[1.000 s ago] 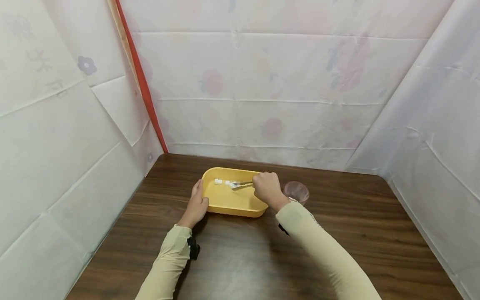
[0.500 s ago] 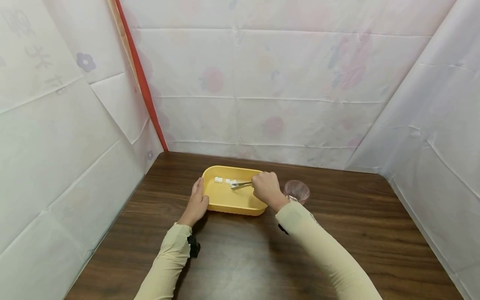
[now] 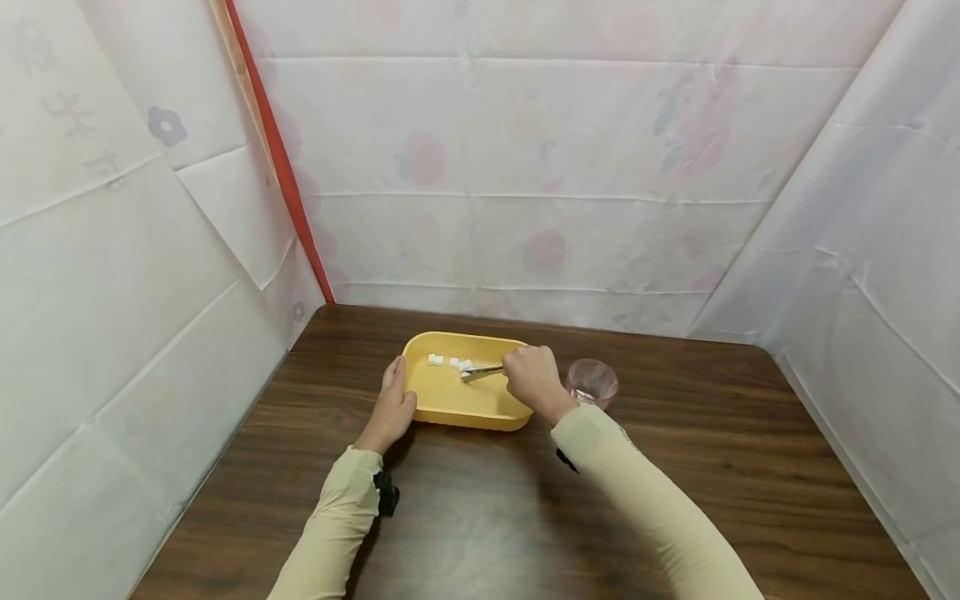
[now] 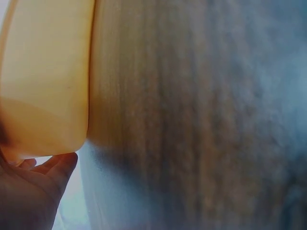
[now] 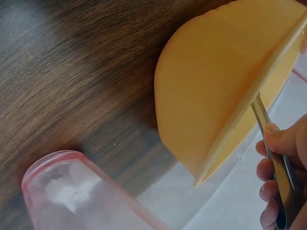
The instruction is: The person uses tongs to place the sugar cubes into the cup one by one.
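Dark wood table (image 3: 465,517) with a yellow tray (image 3: 472,421), tongs in use.
Left hand (image 3: 388,410) is nearest, thumb and fingers spread against the tray's left end. Right hand (image 3: 536,381), over the right end, grips metal tongs (image 3: 486,372), tips at the white cubes (image 3: 437,360) toward the far side; can't tell if they've got one. Pinkish clear cup (image 3: 600,379) to the right, printed sheet (image 3: 480,250) at the far back.

Soft glare pools on the table (image 3: 472,533); the left-wrist view looks hazy.
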Available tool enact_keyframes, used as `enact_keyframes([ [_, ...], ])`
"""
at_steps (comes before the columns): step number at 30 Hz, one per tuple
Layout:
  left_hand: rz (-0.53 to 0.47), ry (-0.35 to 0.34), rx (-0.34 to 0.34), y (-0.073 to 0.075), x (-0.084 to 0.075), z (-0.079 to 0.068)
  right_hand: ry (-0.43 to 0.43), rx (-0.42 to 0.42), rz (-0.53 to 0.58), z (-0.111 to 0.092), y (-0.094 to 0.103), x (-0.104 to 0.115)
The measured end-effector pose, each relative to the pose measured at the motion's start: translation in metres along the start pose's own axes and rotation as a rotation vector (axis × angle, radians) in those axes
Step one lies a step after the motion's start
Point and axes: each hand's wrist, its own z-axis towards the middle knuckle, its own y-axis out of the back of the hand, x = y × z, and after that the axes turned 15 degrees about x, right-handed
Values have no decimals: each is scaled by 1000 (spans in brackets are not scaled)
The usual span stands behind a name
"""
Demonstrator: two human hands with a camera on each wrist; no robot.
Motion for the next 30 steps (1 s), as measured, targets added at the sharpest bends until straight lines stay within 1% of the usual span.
enact_keyframes([
  [8,-8,13,6,0,1,-1,-37,62,4,-5,7,-11],
  [13,-15,11,4,1,0,-2,-60,61,-5,-7,17,-17],
  [17,-14,8,1,1,1,-3,-65,66,18,-13,28,-21],
  [20,-18,5,-6,-1,1,-4,-56,48,37,-20,37,-26],
  [26,-13,-6,-11,-3,2,-1,-49,-34,26,-37,47,-41],
  [30,-19,-4,-11,-3,1,-1,-51,-47,27,-47,53,-53],
])
